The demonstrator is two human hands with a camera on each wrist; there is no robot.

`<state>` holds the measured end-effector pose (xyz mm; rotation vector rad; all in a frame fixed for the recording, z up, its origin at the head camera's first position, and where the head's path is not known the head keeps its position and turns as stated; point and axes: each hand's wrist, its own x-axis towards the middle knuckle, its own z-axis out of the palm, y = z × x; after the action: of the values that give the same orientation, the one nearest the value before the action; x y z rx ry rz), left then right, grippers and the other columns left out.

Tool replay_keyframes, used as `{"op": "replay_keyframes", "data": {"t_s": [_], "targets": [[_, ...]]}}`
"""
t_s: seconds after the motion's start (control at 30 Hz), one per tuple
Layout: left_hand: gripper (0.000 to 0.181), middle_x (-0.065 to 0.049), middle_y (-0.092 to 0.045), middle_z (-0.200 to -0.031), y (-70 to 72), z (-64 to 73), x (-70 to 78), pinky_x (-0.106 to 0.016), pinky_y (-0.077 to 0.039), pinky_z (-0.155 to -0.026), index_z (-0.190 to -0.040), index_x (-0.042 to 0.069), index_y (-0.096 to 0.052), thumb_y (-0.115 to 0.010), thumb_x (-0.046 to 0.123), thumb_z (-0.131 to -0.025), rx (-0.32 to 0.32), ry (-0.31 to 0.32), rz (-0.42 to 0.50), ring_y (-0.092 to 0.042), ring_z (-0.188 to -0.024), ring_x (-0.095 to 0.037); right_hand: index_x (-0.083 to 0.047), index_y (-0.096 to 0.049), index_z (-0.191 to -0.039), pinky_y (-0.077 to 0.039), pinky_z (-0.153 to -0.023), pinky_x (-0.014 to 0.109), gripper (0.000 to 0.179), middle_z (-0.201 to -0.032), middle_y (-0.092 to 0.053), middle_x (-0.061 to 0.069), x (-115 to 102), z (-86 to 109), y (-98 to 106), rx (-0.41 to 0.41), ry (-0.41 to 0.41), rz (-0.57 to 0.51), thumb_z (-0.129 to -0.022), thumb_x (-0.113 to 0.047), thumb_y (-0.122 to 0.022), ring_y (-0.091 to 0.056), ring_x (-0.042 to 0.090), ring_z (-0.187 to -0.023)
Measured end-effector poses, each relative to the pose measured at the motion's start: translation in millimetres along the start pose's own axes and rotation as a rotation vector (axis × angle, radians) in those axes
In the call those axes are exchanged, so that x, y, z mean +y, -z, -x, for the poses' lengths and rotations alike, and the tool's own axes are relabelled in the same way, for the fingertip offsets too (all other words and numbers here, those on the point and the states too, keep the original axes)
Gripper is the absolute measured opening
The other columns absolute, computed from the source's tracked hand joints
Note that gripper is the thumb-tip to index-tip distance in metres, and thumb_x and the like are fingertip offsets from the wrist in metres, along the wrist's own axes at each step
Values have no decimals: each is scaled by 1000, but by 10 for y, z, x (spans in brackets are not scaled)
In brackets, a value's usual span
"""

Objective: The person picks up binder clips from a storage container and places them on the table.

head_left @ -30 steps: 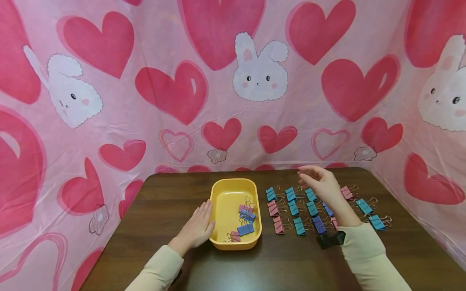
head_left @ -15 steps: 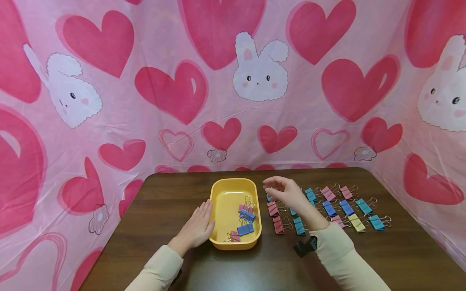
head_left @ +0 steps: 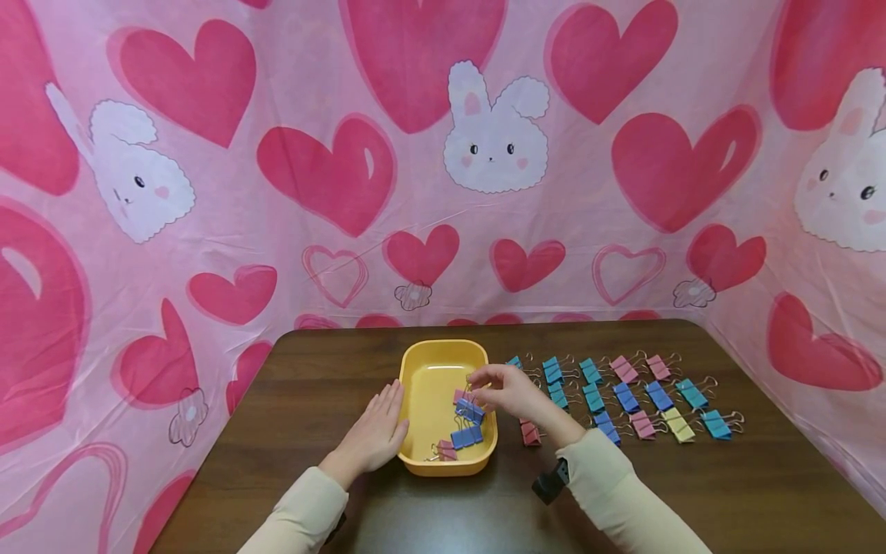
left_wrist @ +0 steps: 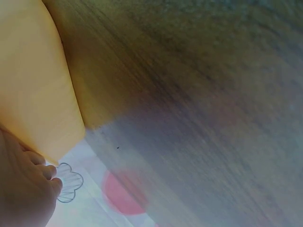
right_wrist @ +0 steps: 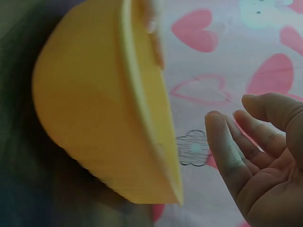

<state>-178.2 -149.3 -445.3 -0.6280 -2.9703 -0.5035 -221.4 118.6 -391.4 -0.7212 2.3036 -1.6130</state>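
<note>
A yellow plastic tray (head_left: 422, 463) stands on the table in the head view, holding several binder clips. Among them are a blue clip (head_left: 467, 436), a pink clip (head_left: 447, 450) at the near end, and another blue clip (head_left: 471, 411). With its fingers straight, my left hand (head_left: 374, 431) rests against the tray's left wall. My right hand (head_left: 511, 392) is over the tray's right rim, fingertips above the clips inside. The right wrist view shows the thumb and fingers of this hand (right_wrist: 265, 165) apart, with nothing between them.
Right of the tray, several binder clips lie in rows, including a teal clip (head_left: 716, 424), a yellow clip (head_left: 678, 425) and a pink clip (head_left: 625, 368). My right forearm covers some of them. A pink patterned cloth (head_left: 415, 192) hangs behind the wooden table (head_left: 311, 369).
My right hand has moved left and down from above the clip rows to the tray. The left hand, the tray and the clips in it have stayed in place.
</note>
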Motion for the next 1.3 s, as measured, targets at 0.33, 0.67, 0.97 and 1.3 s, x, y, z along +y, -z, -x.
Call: {"op": "replay_keyframes", "data": {"t_s": [0.33,0.67,0.97,1.3], "targets": [[59,-20,-18,-149,-20,-8,-22,-45,-15,-108,-142,-7,-20,-41,25,-97,-7,2,-6,-16,-136,-33,10,-59,-109,-55,-61,37,27,-84,-59,9,213,-122,-138,-91,-119,-30,-84,-1,-63,-61,18,-70],[59,-20,-18,-149,-22,-9,-29,-45,-16,-108,-142,-7,-20,-41,25,-97,-11,6,-8,-17,-135,-34,8,-58,-111,-53,-53,32,30,-84,-63,14,167,-191,-202,-159,-211,26,-84,-2,-63,-61,23,-66],[59,-19,-17,-149,-14,-10,-8,-44,-15,-108,-142,-7,-20,-41,25,-98,-15,2,-3,-16,-136,-32,7,-64,-89,-47,-42,23,9,-68,-61,10,134,-208,-257,-177,-236,166,-80,4,-63,-49,11,-40],[59,-19,-17,-149,5,-8,0,-44,-15,-108,-143,-7,-20,-40,26,-98,-20,11,2,-17,-136,-32,4,-67,-83,-48,-43,24,6,-63,-59,6,155,-174,-266,-173,-196,182,-79,7,-63,-48,11,-41]]}}
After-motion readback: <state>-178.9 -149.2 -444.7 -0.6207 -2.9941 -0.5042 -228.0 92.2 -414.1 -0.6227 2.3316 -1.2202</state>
